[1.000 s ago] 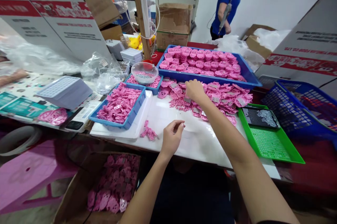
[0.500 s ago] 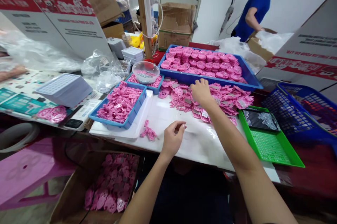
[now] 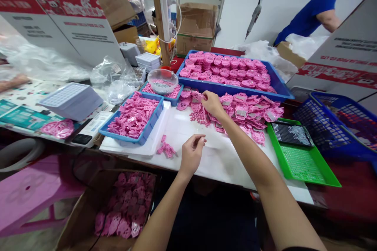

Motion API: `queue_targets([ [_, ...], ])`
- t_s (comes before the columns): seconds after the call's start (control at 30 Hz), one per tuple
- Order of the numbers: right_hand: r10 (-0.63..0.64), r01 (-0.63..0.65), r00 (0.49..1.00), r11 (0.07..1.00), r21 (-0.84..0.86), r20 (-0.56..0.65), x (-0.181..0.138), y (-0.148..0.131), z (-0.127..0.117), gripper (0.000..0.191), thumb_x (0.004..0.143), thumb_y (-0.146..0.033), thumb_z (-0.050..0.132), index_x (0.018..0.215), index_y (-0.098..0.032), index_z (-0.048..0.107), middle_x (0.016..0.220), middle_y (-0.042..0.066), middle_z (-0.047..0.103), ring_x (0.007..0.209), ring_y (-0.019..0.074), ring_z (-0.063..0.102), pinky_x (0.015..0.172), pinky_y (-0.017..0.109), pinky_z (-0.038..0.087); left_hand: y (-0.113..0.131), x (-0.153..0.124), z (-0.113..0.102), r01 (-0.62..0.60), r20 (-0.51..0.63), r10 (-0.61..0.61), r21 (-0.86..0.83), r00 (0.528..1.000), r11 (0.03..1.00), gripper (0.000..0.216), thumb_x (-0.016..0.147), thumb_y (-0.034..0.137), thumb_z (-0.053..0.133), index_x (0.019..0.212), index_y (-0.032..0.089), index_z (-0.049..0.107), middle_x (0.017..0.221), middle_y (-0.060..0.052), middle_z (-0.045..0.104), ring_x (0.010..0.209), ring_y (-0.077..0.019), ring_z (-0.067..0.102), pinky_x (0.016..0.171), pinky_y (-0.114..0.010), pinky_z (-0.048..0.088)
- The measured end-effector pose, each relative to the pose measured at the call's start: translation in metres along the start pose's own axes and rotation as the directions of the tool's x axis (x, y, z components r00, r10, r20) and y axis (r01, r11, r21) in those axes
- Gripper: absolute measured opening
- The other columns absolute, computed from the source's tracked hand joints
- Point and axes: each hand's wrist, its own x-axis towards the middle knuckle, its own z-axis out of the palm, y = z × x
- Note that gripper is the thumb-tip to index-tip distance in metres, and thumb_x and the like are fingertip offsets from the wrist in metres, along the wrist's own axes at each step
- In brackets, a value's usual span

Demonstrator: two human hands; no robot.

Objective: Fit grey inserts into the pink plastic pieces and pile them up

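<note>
My right hand (image 3: 211,103) reaches into a loose heap of pink plastic pieces (image 3: 247,111) on the white work board (image 3: 218,156). Its fingers pinch one pink piece at the heap's left side. My left hand (image 3: 191,153) hovers over the board near its front edge, thumb and fingertips pressed together; whatever they hold is too small to make out. A few small pink parts (image 3: 166,149) lie just left of it.
A large blue tray (image 3: 282,88) holds stacked pink pieces behind the heap. Two small blue trays (image 3: 147,129) of pink parts sit left, with a clear bowl (image 3: 162,81). A green tray (image 3: 297,160) and blue basket (image 3: 338,125) stand right. A person in blue works at back right.
My right hand moved left across the heap and pinched up a pink piece. My left hand stayed put. The person in blue moved further right.
</note>
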Motion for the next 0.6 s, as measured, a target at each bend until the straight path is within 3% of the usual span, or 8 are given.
queue_targets([
  [0.1,-0.071,0.076,0.991,0.996,0.043,-0.111,-0.011,0.002,-0.004,0.025,0.099,-0.020,0.041,0.108,-0.013,0.064,0.109,0.014,0.069,0.098,0.0231,0.061,0.089,0.033,0.045,0.004,0.001,0.001,0.014,-0.069,-0.018,-0.056,0.997,0.998,0.032,0.094,0.042,0.060,0.111,0.016,0.067,0.099,-0.009,0.071,0.081,-0.0146,0.066,0.077,-0.028,0.055],
  [0.17,-0.213,0.235,0.943,0.970,0.056,-0.257,-0.032,-0.002,-0.004,0.022,0.099,-0.019,0.043,0.104,-0.014,0.064,0.103,0.014,0.068,0.097,0.0241,0.059,0.088,0.036,0.046,0.005,0.002,0.001,0.006,-0.128,-0.024,-0.139,0.992,0.990,0.039,0.095,0.045,0.059,0.123,0.018,0.060,0.113,-0.011,0.068,0.085,-0.0151,0.069,0.076,-0.029,0.057],
  [0.27,-0.539,0.566,0.758,0.823,-0.040,-0.368,-0.084,-0.015,-0.004,0.016,0.098,-0.017,0.048,0.100,-0.016,0.064,0.094,0.012,0.066,0.091,0.0242,0.057,0.083,0.038,0.048,0.004,0.003,-0.001,-0.012,-0.191,-0.045,-0.289,0.980,0.957,0.052,0.099,0.050,0.051,0.143,0.026,0.040,0.132,-0.014,0.062,0.096,-0.0172,0.072,0.083,-0.032,0.059],
  [0.37,-0.815,0.813,0.539,0.569,-0.120,-0.214,-0.139,-0.023,-0.004,0.011,0.096,-0.014,0.053,0.098,-0.015,0.064,0.089,0.010,0.065,0.083,0.0219,0.056,0.077,0.037,0.049,0.001,0.002,-0.004,0.005,-0.215,-0.076,-0.311,0.974,0.950,0.053,0.099,0.050,0.050,0.146,0.028,0.035,0.126,-0.011,0.066,0.103,-0.0173,0.071,0.092,-0.032,0.057],
  [0.43,-0.867,0.880,0.466,0.475,-0.013,-0.176,-0.163,-0.022,-0.003,0.008,0.096,-0.018,0.055,0.095,-0.016,0.063,0.088,0.010,0.065,0.082,0.0210,0.057,0.075,0.036,0.050,0.001,0.001,-0.005,0.017,-0.189,-0.071,-0.273,0.979,0.962,0.050,0.098,0.049,0.054,0.141,0.025,0.043,0.114,-0.009,0.071,0.101,-0.0175,0.071,0.093,-0.032,0.055],
  [0.47,-0.857,0.881,0.471,0.467,0.074,-0.206,-0.168,-0.020,-0.001,0.008,0.096,-0.020,0.055,0.097,-0.016,0.062,0.090,0.010,0.065,0.084,0.0209,0.058,0.075,0.036,0.051,0.001,0.001,-0.005,0.012,-0.182,-0.061,-0.261,0.981,0.965,0.048,0.097,0.049,0.056,0.137,0.023,0.047,0.109,-0.009,0.072,0.099,-0.0178,0.071,0.092,-0.032,0.055],
  [0.5,-0.819,0.860,0.510,0.483,0.165,-0.261,-0.169,-0.016,0.001,0.010,0.097,-0.020,0.054,0.101,-0.016,0.062,0.093,0.011,0.066,0.086,0.0207,0.060,0.076,0.035,0.052,0.001,0.001,-0.004,0.000,-0.191,-0.051,-0.259,0.980,0.966,0.047,0.096,0.049,0.057,0.134,0.022,0.050,0.105,-0.008,0.073,0.096,-0.0181,0.071,0.090,-0.032,0.056],
  [0.6,-0.612,0.721,0.691,0.626,0.299,-0.385,-0.153,-0.003,0.010,0.021,0.096,-0.013,0.049,0.113,-0.016,0.061,0.101,0.013,0.066,0.094,0.0211,0.061,0.081,0.037,0.053,0.003,0.000,-0.001,-0.031,-0.269,-0.062,-0.330,0.961,0.943,0.047,0.094,0.050,0.059,0.131,0.021,0.051,0.102,-0.008,0.072,0.084,-0.0179,0.072,0.078,-0.031,0.058],
])
